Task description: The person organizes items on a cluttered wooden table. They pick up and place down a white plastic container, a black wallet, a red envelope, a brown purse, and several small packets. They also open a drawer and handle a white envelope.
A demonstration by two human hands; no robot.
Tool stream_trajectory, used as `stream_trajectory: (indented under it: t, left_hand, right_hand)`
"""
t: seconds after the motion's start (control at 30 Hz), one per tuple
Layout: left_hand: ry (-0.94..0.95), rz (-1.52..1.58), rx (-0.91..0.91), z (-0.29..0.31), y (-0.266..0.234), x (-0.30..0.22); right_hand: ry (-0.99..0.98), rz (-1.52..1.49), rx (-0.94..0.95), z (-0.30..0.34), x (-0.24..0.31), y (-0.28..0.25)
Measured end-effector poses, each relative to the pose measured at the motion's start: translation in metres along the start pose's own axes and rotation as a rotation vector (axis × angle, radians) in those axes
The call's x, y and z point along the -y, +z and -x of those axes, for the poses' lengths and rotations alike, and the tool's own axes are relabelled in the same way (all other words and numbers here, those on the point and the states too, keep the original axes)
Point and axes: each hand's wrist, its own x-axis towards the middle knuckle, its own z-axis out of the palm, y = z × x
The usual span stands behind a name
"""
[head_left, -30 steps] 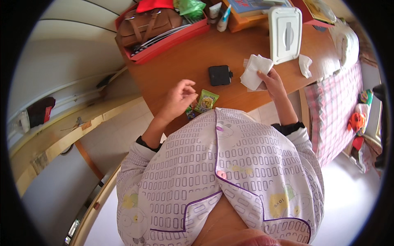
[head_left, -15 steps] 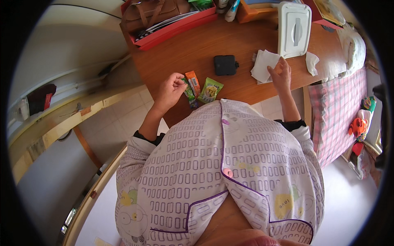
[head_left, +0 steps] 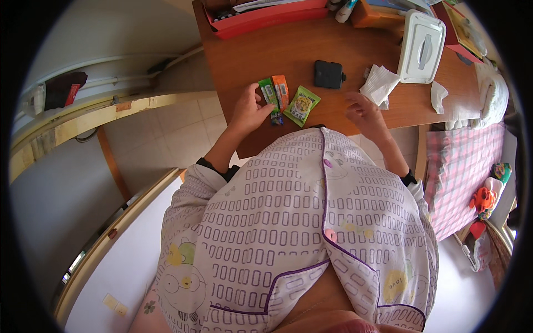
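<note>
My left hand is at the left of the table, fingers apart, with its thumb at the edge of a slim green packet. An orange packet lies beside that one, and a small dark blue packet is at their near end. Just to the right is a wider light-green snack packet with a food picture. My right hand hovers near the table's front edge with loosely bent, parted fingers and nothing visible in them. Beyond it lie folded white tissues.
A black square case sits mid-table. At the right stand a white lidded box and a crumpled tissue. A red box and an orange holder line the back. A plaid-covered bed adjoins the right side.
My right hand has come off the tissues toward me and the snack packet. My left fingers have spread from a closer curl, showing more of the green packet. The whole view has shifted.
</note>
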Motion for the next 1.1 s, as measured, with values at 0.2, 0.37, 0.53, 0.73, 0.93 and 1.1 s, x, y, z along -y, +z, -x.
stream_trajectory:
  t: [0.2,0.37,0.53,0.73,0.93,1.1]
  left_hand:
    - [0.26,-0.225,-0.114,0.008,0.021,-0.023]
    - [0.241,-0.361,-0.058,0.014,0.036,-0.037]
    - [0.184,-0.399,-0.017,0.014,0.043,-0.046]
    - [0.187,-0.445,-0.017,0.015,0.051,-0.053]
    - [0.215,-0.54,0.013,0.016,0.055,-0.057]
    - [0.266,-0.59,0.102,0.011,0.059,-0.068]
  right_hand:
    - [-0.045,0.047,-0.013,-0.004,0.005,0.007]
    - [-0.183,0.346,-0.13,-0.023,0.017,0.009]
    - [-0.255,0.586,-0.251,-0.058,0.026,0.026]
    - [-0.201,0.589,-0.163,-0.079,0.023,0.033]
    - [-0.329,0.498,-0.235,-0.065,0.032,0.024]
    - [-0.294,0.304,-0.347,-0.013,0.031,-0.008]
